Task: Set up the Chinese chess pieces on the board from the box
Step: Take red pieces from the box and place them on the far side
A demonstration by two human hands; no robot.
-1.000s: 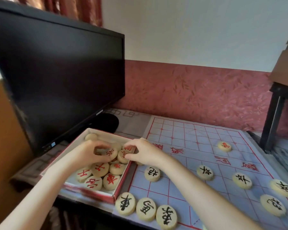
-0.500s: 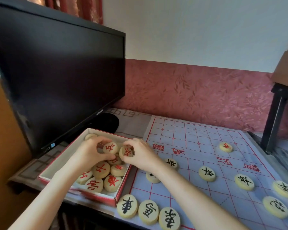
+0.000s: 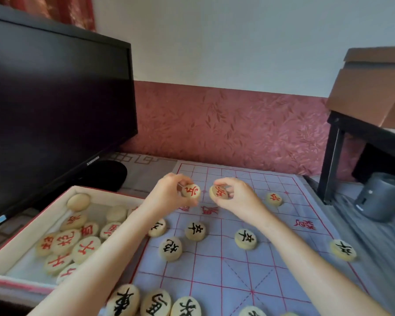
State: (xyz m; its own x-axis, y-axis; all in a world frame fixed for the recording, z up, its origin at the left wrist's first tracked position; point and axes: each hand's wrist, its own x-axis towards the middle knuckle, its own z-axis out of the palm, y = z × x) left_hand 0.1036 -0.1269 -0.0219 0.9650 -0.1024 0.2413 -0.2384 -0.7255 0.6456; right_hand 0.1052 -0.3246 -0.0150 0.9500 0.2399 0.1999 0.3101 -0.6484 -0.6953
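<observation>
1. Dark-red patterned wall at the back, white wall above it. Black monitor (image 3: 55, 99) on the left, black stand (image 3: 331, 156) carrying a cardboard carton (image 3: 374, 87) on the right, grey device (image 3: 381, 197) below that.
2. Head view: blue-grey board (image 3: 237, 281) with a red grid lies flat on the table, with the box (image 3: 105, 192) just beside its left edge.
3. Box holds a heap of red-lettered pieces (image 3: 66, 241); a few lie blank side up.
4. My left hand (image 3: 169, 195) is over the board's far-left part, thumb and fingers pinching 1 red piece (image 3: 191, 191), lettered face toward me.
5. My right hand (image 3: 237, 197) is just beside it, pinching a second red piece (image 3: 219, 192), tilted. The 2 held pieces are close but apart.
6. 1 placed red piece (image 3: 274, 199) lies on the board, right of my right hand.
7. Black-lettered pieces on the near half: soldier pieces (image 3: 195, 231) between my forearms and further right, 1 cannon piece (image 3: 171, 248) beside my left forearm.
8. Near-edge row (image 3: 156, 304) shows 3 black pieces side by side, with more cut off at the frame's bottom.
</observation>
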